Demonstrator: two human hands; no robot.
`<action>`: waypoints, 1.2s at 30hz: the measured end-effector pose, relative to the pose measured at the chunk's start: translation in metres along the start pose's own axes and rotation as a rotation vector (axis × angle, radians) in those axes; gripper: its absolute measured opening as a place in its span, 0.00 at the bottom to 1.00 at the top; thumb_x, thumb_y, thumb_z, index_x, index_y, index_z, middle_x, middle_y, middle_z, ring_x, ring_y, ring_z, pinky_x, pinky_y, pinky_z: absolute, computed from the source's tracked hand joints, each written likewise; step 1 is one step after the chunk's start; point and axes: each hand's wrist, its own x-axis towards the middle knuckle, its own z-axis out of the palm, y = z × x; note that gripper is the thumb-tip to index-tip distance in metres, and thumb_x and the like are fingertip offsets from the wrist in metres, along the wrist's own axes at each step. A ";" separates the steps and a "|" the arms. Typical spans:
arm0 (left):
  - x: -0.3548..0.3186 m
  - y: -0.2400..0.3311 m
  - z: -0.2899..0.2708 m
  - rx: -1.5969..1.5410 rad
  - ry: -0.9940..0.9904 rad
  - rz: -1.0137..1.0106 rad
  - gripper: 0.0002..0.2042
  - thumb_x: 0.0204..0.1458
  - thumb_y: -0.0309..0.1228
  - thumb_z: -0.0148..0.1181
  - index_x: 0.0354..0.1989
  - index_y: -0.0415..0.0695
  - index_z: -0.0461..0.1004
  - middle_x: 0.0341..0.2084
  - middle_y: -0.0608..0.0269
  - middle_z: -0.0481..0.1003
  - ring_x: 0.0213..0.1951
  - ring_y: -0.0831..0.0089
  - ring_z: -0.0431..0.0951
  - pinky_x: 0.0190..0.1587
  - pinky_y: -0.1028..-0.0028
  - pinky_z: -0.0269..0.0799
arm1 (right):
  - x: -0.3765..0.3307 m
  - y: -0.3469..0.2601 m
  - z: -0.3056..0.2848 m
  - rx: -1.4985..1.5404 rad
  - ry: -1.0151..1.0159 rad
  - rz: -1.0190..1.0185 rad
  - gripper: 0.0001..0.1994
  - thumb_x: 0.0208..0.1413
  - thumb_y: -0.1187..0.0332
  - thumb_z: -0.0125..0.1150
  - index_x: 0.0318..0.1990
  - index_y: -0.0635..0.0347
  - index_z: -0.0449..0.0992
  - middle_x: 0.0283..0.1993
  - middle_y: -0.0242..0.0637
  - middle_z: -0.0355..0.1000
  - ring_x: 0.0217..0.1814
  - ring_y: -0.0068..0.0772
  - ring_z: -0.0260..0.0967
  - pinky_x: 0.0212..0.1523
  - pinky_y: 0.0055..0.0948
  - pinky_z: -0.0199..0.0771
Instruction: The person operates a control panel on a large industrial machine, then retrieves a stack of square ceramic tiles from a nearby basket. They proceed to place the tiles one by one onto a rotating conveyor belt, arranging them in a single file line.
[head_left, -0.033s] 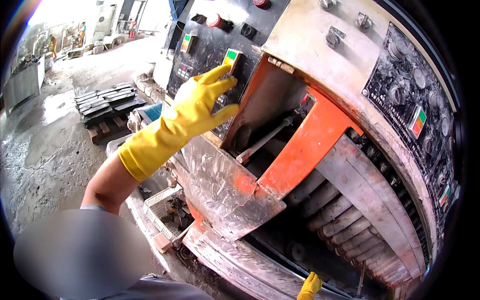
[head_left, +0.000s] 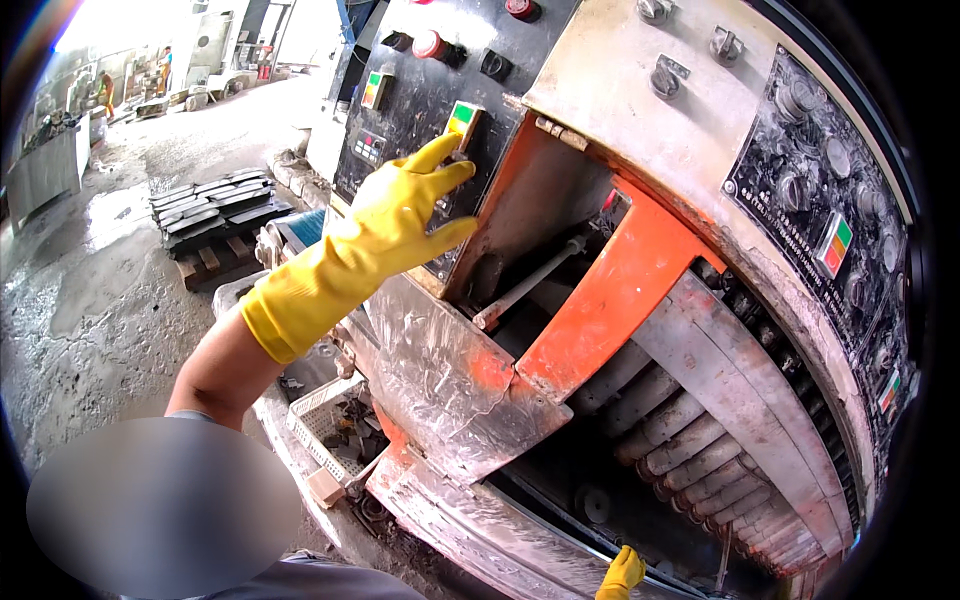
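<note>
Our left hand (head_left: 400, 215), in a yellow rubber glove, is up against the dark control panel (head_left: 415, 100) of a big grimy machine. The fingers are spread apart and stretched out, gripping nothing; the topmost fingertip sits right at a small switch plate with a green and red patch (head_left: 464, 120) at the panel's right edge, and the lower fingers lie flat on the panel face below it. Whether that fingertip actually presses the switch or only touches its edge, we cannot tell from here.

Up the panel we have a red round button (head_left: 428, 43), a black knob (head_left: 495, 65) just beside it, and another small green and red switch (head_left: 376, 88) off to the left.

Down at the bottom edge, only the yellow gloved tips of our right hand (head_left: 622, 574) peek in, near the machine's lower rim; its fingers look held close together, but too little shows to be sure.

Right of the panel an orange metal arm (head_left: 610, 290) slants down over a row of grey rollers (head_left: 690, 450). Below our forearm stands a white plastic crate (head_left: 318, 415) with dark pieces inside. Well behind, on the wet concrete floor (head_left: 90, 290), a stack of dark slabs (head_left: 215, 205) rests on a wooden pallet.
</note>
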 end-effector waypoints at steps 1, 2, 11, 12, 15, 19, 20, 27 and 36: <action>0.003 0.000 -0.002 -0.035 -0.026 -0.017 0.27 0.46 0.36 0.75 0.56 0.40 0.78 0.64 0.42 0.71 0.58 0.46 0.77 0.60 0.58 0.74 | -0.001 0.001 0.000 0.026 0.039 0.007 0.18 0.66 0.55 0.50 0.35 0.55 0.83 0.37 0.44 0.82 0.40 0.54 0.76 0.50 0.51 0.72; 0.006 -0.001 -0.005 -0.071 -0.053 -0.034 0.27 0.47 0.36 0.75 0.56 0.40 0.78 0.64 0.42 0.70 0.59 0.46 0.77 0.60 0.58 0.74 | -0.002 0.001 0.001 0.053 0.078 0.014 0.18 0.66 0.55 0.50 0.35 0.55 0.83 0.36 0.44 0.82 0.39 0.54 0.76 0.50 0.51 0.72; 0.012 0.003 -0.016 -0.113 -0.024 -0.135 0.23 0.49 0.38 0.73 0.53 0.40 0.81 0.67 0.46 0.69 0.57 0.51 0.79 0.56 0.60 0.78 | 0.002 0.005 -0.010 -0.034 0.046 0.036 0.17 0.66 0.56 0.52 0.34 0.54 0.82 0.34 0.42 0.81 0.37 0.52 0.76 0.48 0.50 0.73; 0.011 0.002 -0.014 -0.032 0.055 -0.050 0.23 0.49 0.38 0.73 0.53 0.40 0.81 0.67 0.46 0.68 0.57 0.51 0.79 0.55 0.61 0.79 | 0.002 0.008 -0.012 -0.050 0.056 0.034 0.16 0.66 0.56 0.52 0.34 0.54 0.82 0.34 0.42 0.81 0.37 0.52 0.76 0.47 0.50 0.74; 0.001 -0.008 -0.010 0.056 -0.127 -0.022 0.22 0.50 0.38 0.72 0.51 0.38 0.81 0.66 0.48 0.70 0.50 0.51 0.83 0.50 0.63 0.81 | 0.009 -0.055 -0.061 -0.054 -0.395 0.190 0.30 0.71 0.43 0.39 0.47 0.61 0.82 0.49 0.52 0.80 0.53 0.60 0.75 0.60 0.53 0.69; 0.005 -0.010 -0.025 0.012 -0.102 0.002 0.24 0.49 0.39 0.73 0.52 0.38 0.80 0.70 0.48 0.64 0.46 0.49 0.84 0.49 0.61 0.81 | 0.006 -0.029 -0.044 -0.055 -0.346 0.161 0.31 0.72 0.44 0.37 0.48 0.62 0.81 0.49 0.53 0.80 0.55 0.59 0.74 0.61 0.53 0.69; 0.004 -0.012 -0.021 0.001 -0.100 -0.001 0.24 0.49 0.38 0.73 0.53 0.38 0.80 0.70 0.48 0.65 0.45 0.49 0.84 0.49 0.60 0.81 | 0.006 -0.028 -0.039 -0.054 -0.311 0.143 0.30 0.72 0.44 0.37 0.48 0.62 0.81 0.49 0.53 0.80 0.55 0.59 0.74 0.60 0.53 0.69; -0.006 -0.004 -0.008 -0.017 -0.008 0.002 0.25 0.47 0.33 0.74 0.55 0.37 0.78 0.65 0.41 0.69 0.50 0.43 0.81 0.51 0.58 0.79 | -0.001 -0.017 -0.016 -0.053 -0.104 0.062 0.20 0.68 0.51 0.47 0.40 0.55 0.81 0.41 0.46 0.80 0.46 0.53 0.75 0.54 0.50 0.71; -0.008 -0.045 -0.002 -0.026 0.333 0.053 0.26 0.51 0.31 0.74 0.59 0.42 0.75 0.57 0.46 0.76 0.55 0.55 0.80 0.58 0.63 0.75 | -0.017 0.034 0.020 -0.056 -0.022 0.113 0.19 0.66 0.50 0.51 0.43 0.51 0.85 0.46 0.40 0.83 0.53 0.52 0.76 0.61 0.50 0.69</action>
